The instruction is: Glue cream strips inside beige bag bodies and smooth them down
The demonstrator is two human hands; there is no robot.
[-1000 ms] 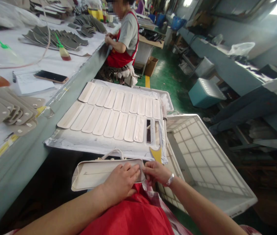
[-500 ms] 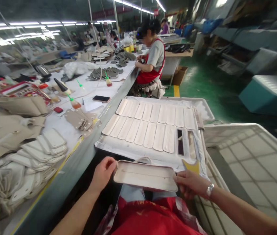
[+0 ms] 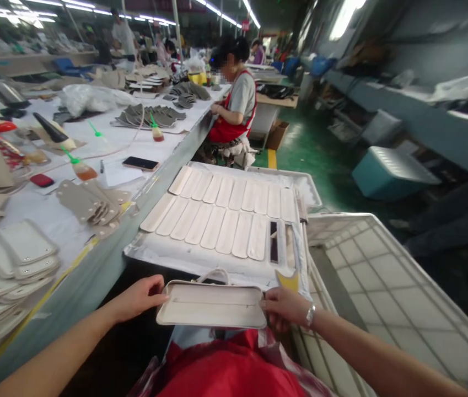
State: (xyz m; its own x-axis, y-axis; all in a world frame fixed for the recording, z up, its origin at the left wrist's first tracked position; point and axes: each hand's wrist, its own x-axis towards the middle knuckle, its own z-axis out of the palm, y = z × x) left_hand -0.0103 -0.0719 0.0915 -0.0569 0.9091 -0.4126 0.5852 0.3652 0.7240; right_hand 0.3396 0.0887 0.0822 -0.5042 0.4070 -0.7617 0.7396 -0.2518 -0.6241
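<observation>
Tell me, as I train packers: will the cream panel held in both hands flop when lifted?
Probably fairly stiff: the panel spans flat between the left hand and right hand without sagging. Likely light: held only by its ends.

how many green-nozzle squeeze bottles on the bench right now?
3. Orange-liquid bottle left of the phone; clear bottle, faint, just beyond it; red-liquid bottle by the grey cut pieces. Others may be hidden farther up the bench.

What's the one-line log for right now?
left hand: holds cream panel, left end | right hand: holds right end | panel: flat above lap | beyond: cream strips on tray
</observation>
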